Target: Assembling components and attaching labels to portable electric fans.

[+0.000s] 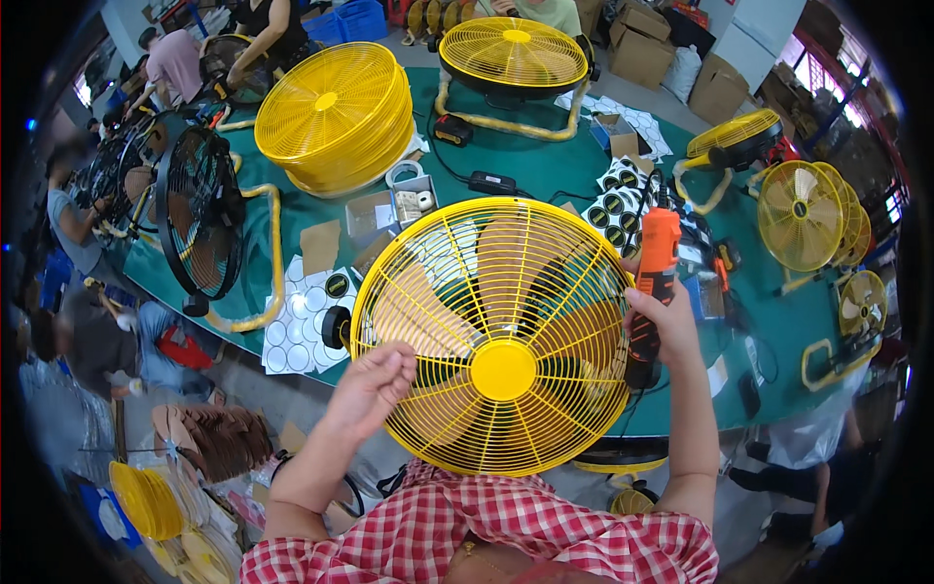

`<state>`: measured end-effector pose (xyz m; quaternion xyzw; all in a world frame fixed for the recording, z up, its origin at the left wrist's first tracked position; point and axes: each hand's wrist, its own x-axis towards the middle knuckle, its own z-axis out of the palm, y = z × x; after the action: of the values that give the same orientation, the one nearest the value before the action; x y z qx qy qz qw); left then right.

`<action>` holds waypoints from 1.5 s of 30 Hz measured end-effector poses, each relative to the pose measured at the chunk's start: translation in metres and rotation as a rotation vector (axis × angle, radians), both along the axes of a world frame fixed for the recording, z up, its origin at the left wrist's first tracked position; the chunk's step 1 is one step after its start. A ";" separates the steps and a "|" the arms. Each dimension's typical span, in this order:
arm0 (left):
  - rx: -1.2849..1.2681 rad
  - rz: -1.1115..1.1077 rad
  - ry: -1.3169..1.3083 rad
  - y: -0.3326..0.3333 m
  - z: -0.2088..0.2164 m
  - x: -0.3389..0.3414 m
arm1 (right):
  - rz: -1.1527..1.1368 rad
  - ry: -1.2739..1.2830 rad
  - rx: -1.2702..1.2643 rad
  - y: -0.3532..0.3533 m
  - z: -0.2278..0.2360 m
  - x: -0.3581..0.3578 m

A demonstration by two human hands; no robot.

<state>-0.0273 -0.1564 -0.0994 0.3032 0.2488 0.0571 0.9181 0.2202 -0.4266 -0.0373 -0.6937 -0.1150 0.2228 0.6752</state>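
A round yellow fan [503,371] faces me, its wire grille over tan blades, right in front of my body. My right hand [663,321] is wrapped around an orange and black cordless screwdriver [662,238], held upright beside the grille's right rim. At the lower left of the grille is my left hand [375,384], its thumb and fingertips pinched together; whatever they hold, if anything, is too small to make out. A black knob [336,328] sticks out at the fan's left side.
The green table [545,173] carries a stack of yellow grilles [336,117], a fan on a yellow stand [513,54], a black-ringed fan [199,209] and sheets of round stickers [304,321]. A small parts box [415,198] stands behind the fan. Other people work at the left.
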 end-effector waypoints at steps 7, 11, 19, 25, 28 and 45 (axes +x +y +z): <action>0.343 0.192 -0.010 0.067 0.007 0.041 | -0.074 0.021 0.057 0.006 0.000 -0.009; 0.407 0.246 -0.109 0.087 -0.008 0.063 | -0.090 0.069 0.159 0.008 0.001 -0.013; 0.380 0.263 -0.094 0.094 -0.019 0.073 | -0.109 0.155 0.253 0.007 -0.003 -0.008; 0.358 0.301 -0.139 0.092 -0.023 0.069 | -0.094 0.197 0.343 0.003 -0.007 -0.006; 0.358 0.299 -0.142 0.093 -0.024 0.070 | -0.076 0.190 0.344 0.006 -0.010 -0.004; 0.093 -0.200 -0.120 0.029 0.043 0.095 | -0.031 -0.578 1.069 0.081 0.075 -0.058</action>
<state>0.0679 -0.1272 -0.0568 0.3648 0.1591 -0.0054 0.9174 0.1620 -0.3453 0.0378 -0.2926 -0.3797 -0.0728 0.8746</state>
